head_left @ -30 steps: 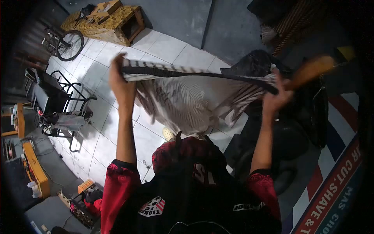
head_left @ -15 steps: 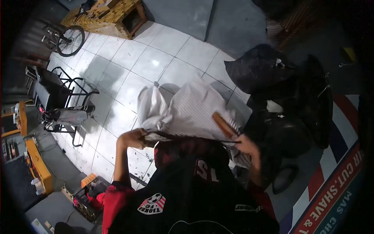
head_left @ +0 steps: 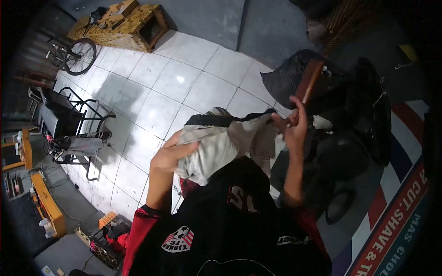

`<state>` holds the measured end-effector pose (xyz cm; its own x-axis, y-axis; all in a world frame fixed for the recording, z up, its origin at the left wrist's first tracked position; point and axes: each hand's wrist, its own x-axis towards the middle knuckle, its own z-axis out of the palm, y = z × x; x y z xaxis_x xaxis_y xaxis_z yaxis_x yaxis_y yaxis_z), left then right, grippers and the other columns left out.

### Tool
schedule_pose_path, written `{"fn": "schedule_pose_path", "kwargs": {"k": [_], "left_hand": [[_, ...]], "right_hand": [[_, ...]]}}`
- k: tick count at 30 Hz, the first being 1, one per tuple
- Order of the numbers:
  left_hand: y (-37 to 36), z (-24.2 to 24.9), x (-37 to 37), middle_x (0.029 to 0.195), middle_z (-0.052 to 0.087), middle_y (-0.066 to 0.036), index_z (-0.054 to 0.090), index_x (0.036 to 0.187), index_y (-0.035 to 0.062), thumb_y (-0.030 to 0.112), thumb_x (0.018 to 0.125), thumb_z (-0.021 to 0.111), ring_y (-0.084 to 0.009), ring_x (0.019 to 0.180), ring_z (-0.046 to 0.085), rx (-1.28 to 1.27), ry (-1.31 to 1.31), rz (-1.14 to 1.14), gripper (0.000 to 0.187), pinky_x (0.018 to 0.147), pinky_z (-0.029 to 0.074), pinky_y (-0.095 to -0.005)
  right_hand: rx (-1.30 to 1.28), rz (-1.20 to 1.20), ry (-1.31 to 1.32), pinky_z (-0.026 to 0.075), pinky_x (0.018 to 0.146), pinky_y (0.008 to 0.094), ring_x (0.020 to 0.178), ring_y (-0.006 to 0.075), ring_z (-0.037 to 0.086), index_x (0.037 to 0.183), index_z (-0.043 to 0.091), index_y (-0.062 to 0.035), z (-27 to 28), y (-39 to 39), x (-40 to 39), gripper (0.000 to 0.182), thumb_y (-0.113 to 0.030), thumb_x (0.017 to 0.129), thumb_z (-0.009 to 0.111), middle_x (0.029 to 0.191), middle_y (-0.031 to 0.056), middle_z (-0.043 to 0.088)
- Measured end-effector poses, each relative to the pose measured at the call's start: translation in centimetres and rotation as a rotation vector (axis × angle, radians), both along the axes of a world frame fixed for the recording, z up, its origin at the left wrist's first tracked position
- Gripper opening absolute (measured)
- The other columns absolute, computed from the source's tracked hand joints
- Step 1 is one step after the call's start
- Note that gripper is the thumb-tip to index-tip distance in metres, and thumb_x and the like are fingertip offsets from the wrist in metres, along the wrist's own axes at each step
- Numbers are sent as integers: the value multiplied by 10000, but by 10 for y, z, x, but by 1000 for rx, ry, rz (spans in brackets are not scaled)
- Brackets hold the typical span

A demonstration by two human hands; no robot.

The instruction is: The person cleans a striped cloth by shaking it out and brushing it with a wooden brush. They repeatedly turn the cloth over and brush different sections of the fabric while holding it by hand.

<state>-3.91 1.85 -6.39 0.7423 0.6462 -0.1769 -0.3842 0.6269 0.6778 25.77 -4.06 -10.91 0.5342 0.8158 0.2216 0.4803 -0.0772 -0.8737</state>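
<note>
A pale striped cloth with a dark edge, like a barber cape (head_left: 207, 152), is bunched up in front of my body. My left hand (head_left: 172, 156) is closed around its left side, thumb lying over the fabric. At the right, my right hand (head_left: 294, 124) pinches the cloth's other end. The same hand also holds a long brown wooden brush (head_left: 309, 80), which points up and away from me. Its bristles cannot be made out clearly. Part of the cloth hangs down between my hands.
A black chair (head_left: 60, 112) with metal arms stands at the left, a bicycle (head_left: 79, 57) behind it. A patterned low table (head_left: 115, 30) is at the back. Black leather-like seating (head_left: 350, 124) and a striped sign (head_left: 391, 221) are at the right. Dark bits lie on the tiles.
The cloth, earlier spread and hanging low before me, is now gathered up. My right hand rose with the brush, which swung to point up and right; my left hand moved slightly right.
</note>
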Motion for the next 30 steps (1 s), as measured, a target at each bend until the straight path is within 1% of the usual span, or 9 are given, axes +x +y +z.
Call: {"fn": "schedule_pose_path", "kwargs": {"k": [3,7,11,13,17,22,23,28,30], "left_hand": [[-5,13,17,1097,562,-135,464,1174,-72,104,834,562,-188,989,543,-91,48,148,395,881,412,-284],[-5,12,18,1035,575,-128,472,1153,-67,196,846,561,-177,920,560,-118,-20,14,414,815,438,-268],[-15,21,4,953,568,-85,507,1083,-81,220,848,560,-144,833,525,232,65,-70,385,729,406,-238],[-11,23,-10,901,569,-77,523,1038,-80,181,828,564,-135,785,515,354,113,-57,337,693,401,-241],[7,46,-45,818,594,-86,551,979,-67,69,704,586,-126,720,526,673,379,103,309,660,412,-245],[6,50,-73,822,624,-146,572,973,-31,-54,600,457,-185,729,603,871,1123,220,391,706,456,-261],[7,36,-76,826,617,-141,583,956,-22,-89,610,445,-212,740,606,1039,1160,405,378,693,454,-266],[11,25,-66,795,603,-114,608,917,-3,-136,593,497,-209,710,596,1216,1385,905,368,650,448,-285],[13,20,-74,808,605,-110,612,917,0,-144,584,516,-207,706,596,1169,1435,890,375,646,449,-279]], "right_hand": [[91,329,408,435,673,250,791,97,517,1155,519,-79,-50,-18,-28,480,-105,709,694,881,33,531],[-104,464,499,423,703,221,788,104,517,1252,445,-49,-36,-9,-74,587,-61,705,657,879,26,534],[-149,632,233,453,757,309,866,239,576,1135,554,-34,-111,0,-72,456,-42,686,632,1005,166,561],[-214,603,252,454,764,362,874,303,573,1004,627,-38,-117,7,-74,324,-31,680,606,964,193,572],[-226,383,-71,455,732,362,810,298,579,958,643,-40,-118,4,-50,323,-1,643,588,830,157,598],[-200,72,-54,454,739,315,865,253,571,938,641,-27,-81,-5,-8,366,101,623,507,797,145,598],[-171,16,-100,452,748,307,885,246,564,920,636,-14,-75,-7,2,357,113,619,492,811,143,588],[-219,123,-83,443,690,302,791,239,557,843,598,11,-21,-16,29,257,93,613,518,834,116,518],[-89,173,-207,407,621,274,673,202,507,833,592,6,-17,-24,40,260,94,597,528,792,106,480]]}}
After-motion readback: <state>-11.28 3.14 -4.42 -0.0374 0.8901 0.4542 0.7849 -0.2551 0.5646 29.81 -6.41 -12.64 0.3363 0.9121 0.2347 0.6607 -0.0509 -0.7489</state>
